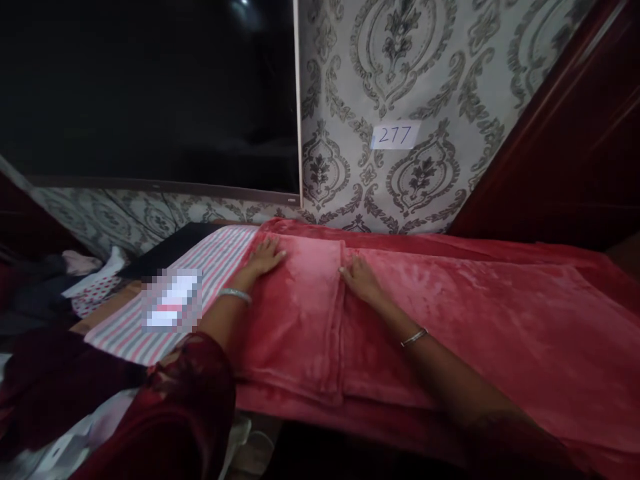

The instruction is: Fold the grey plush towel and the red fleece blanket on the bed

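A red plush blanket [290, 313] lies partly folded, with a layered edge running front to back near its middle. Flat on the far left part of the folded section rests my left hand [267, 257], fingers spread and holding nothing. My right hand [363, 280] lies just right of the layered edge, its thumb at the edge and its fingers stretched out on the cloth. To the right, a wide single-looking expanse of the blanket [500, 320] spreads out with slight wrinkles.
A striped cloth [215, 260] lies left of the blanket, with a pixelated bright patch [173, 300] over it. Behind stand a large dark television [150, 100] and patterned wallpaper bearing a paper label [396, 135] marked 277. Loose clothes [55, 380] are heaped at the left.
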A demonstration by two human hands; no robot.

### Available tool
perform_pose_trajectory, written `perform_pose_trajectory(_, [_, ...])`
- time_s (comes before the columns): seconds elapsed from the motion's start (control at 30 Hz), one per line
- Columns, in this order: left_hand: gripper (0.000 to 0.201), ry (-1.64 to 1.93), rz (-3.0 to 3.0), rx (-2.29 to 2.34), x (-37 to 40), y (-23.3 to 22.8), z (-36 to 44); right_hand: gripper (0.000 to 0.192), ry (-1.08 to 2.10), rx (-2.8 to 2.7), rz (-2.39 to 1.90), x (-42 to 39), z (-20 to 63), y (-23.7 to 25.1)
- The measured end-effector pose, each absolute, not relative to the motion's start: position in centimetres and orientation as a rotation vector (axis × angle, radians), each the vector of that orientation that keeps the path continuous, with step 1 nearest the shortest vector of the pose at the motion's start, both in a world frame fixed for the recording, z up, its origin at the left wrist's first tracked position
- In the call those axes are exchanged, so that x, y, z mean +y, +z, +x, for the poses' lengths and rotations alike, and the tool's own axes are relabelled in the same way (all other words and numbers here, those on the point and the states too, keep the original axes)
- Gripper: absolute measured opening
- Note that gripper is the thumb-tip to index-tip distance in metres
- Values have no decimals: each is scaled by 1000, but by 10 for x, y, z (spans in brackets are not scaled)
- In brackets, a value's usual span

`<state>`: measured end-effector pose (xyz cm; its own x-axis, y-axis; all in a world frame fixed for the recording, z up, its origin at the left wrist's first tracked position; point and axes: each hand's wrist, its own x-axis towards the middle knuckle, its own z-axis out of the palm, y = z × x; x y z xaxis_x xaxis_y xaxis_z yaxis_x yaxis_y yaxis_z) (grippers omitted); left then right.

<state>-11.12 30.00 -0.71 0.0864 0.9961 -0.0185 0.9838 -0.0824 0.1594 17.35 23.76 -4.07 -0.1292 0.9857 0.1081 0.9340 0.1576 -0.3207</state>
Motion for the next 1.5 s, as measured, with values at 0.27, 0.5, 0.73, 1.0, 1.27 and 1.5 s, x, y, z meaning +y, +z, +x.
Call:
perform_pose_trajectory(0.27, [64,63,2442,1897,177,-17,-137,86,437,-2481,-1405,133,73,-19])
perform_pose_trajectory(0.5, [61,84,2433,2015,143,-48,-135,85,387,-2534,-1416,118,90,-47])
perform_pose_trajectory(0.73, [61,92,2411,2008,146,-44,-135,78,427,-2499,-1538,91,139,-52])
perform_pose_trajectory(1.0, [63,86,2348,1999,145,-39,-131,68,519,-2466,-1637,69,177,-53])
perform_pose_trajectory(1.27, [63,176,2366,1910,113,-15,-132,54,396,-2592,-1078,78,121,-8])
perform_pose_trajectory(1.5, [60,114,2374,2052,92,-42,-134,65,556,-2822,-849,77,125,-38])
